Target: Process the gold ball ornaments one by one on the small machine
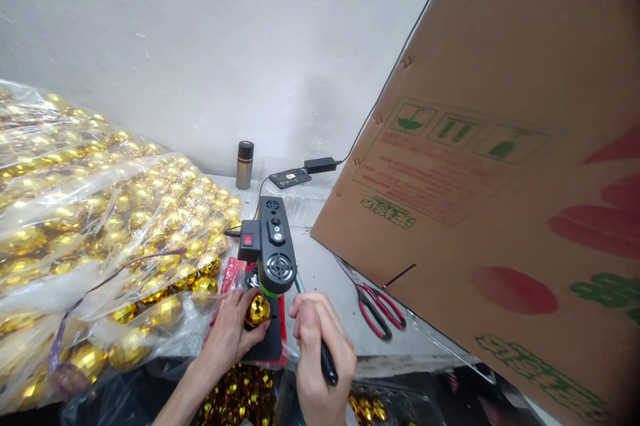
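Observation:
My left hand (pixel 231 327) has its thumb and fingers around a small gold faceted ball (pixel 259 310). The ball sits directly under the round head of a black bench press (pixel 277 259) with vent grilles and a red switch on its side box. Whether the press head touches the ball, I cannot tell. My right hand (pixel 323 353) is wrapped round a lever with a black grip (pixel 327 365), and a metal rod shows between this hand and the press. A black base plate (pixel 267 346) edged in red lies beneath the ball.
A clear bag of gold balls (pixel 150 213) fills the left side. Red-handled scissors (pixel 380 309) lie right of the press, beside a large cardboard box (pixel 475 179). Behind stand a bottle (pixel 245 165), a black remote-like panel (pixel 290 177) and a power adapter (pixel 321 165). Gold pieces (pixel 240 393) lie below.

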Action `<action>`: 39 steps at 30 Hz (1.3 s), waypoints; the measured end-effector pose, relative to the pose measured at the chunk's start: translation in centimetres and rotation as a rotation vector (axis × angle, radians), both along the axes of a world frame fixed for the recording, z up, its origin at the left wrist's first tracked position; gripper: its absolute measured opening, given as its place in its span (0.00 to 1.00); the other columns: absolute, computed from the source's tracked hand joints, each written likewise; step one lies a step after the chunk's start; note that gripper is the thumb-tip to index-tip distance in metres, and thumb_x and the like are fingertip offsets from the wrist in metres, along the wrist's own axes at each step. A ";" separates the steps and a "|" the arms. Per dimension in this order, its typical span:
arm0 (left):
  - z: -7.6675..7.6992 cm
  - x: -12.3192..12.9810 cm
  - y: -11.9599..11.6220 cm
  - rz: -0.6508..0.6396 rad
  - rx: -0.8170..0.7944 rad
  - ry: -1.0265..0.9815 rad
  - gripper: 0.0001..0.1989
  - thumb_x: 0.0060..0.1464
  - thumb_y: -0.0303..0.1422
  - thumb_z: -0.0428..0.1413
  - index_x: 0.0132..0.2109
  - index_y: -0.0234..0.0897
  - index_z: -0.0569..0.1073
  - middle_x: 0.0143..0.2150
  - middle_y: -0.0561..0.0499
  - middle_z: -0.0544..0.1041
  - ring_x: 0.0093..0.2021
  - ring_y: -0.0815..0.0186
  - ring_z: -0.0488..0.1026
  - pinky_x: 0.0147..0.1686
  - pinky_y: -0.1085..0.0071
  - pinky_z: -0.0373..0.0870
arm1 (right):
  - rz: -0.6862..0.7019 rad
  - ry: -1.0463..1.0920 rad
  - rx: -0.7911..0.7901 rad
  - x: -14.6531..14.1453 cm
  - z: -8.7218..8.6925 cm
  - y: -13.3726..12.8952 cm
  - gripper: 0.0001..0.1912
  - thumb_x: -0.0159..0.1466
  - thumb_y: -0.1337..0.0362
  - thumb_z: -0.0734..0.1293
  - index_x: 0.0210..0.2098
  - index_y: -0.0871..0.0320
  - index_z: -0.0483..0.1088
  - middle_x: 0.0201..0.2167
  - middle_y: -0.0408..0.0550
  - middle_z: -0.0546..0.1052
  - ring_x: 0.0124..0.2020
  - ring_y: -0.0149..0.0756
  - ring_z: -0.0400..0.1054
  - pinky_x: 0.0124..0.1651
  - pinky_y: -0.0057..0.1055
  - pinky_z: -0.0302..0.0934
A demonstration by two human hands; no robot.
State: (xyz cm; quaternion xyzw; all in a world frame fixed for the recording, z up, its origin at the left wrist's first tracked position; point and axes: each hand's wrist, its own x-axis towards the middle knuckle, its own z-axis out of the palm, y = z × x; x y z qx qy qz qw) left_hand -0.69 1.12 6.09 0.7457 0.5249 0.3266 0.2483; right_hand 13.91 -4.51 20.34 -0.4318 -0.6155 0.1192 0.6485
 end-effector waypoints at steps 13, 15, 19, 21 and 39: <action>-2.9 1.0 -0.3 0.030 -0.003 -0.031 0.22 0.50 0.34 0.66 0.52 0.38 0.76 0.46 0.44 0.80 0.52 0.45 0.75 0.57 0.46 0.69 | -0.053 -0.070 0.129 0.2 -4.2 0.0 0.17 0.76 0.72 0.57 0.31 0.54 0.64 0.28 0.41 0.71 0.29 0.30 0.70 0.32 0.27 0.62; -2.7 1.1 -0.3 0.029 -0.012 -0.038 0.22 0.48 0.33 0.66 0.52 0.39 0.76 0.46 0.44 0.80 0.52 0.45 0.75 0.57 0.46 0.69 | -0.095 -0.078 0.163 0.1 -5.4 0.2 0.17 0.77 0.70 0.56 0.31 0.54 0.64 0.28 0.41 0.72 0.29 0.30 0.70 0.33 0.27 0.62; -1.9 1.2 -0.4 0.023 -0.043 -0.038 0.21 0.48 0.32 0.65 0.51 0.37 0.76 0.46 0.43 0.80 0.52 0.45 0.76 0.57 0.46 0.69 | -0.167 -0.061 0.199 -0.1 -7.0 0.5 0.18 0.78 0.67 0.56 0.30 0.54 0.64 0.28 0.40 0.72 0.28 0.30 0.68 0.33 0.29 0.61; -1.6 1.2 -0.4 0.024 -0.051 -0.034 0.20 0.48 0.32 0.65 0.50 0.38 0.76 0.45 0.44 0.80 0.51 0.45 0.76 0.56 0.47 0.70 | -0.179 -0.048 0.211 -0.2 -7.5 0.6 0.19 0.78 0.67 0.56 0.30 0.54 0.65 0.29 0.40 0.72 0.28 0.30 0.68 0.34 0.30 0.61; -2.1 1.7 -0.5 0.016 -0.059 -0.039 0.21 0.50 0.31 0.65 0.52 0.39 0.76 0.47 0.44 0.80 0.51 0.47 0.75 0.57 0.47 0.68 | -0.203 -0.004 0.251 -0.5 -8.5 1.2 0.21 0.78 0.67 0.56 0.27 0.54 0.62 0.27 0.38 0.68 0.27 0.29 0.64 0.36 0.30 0.62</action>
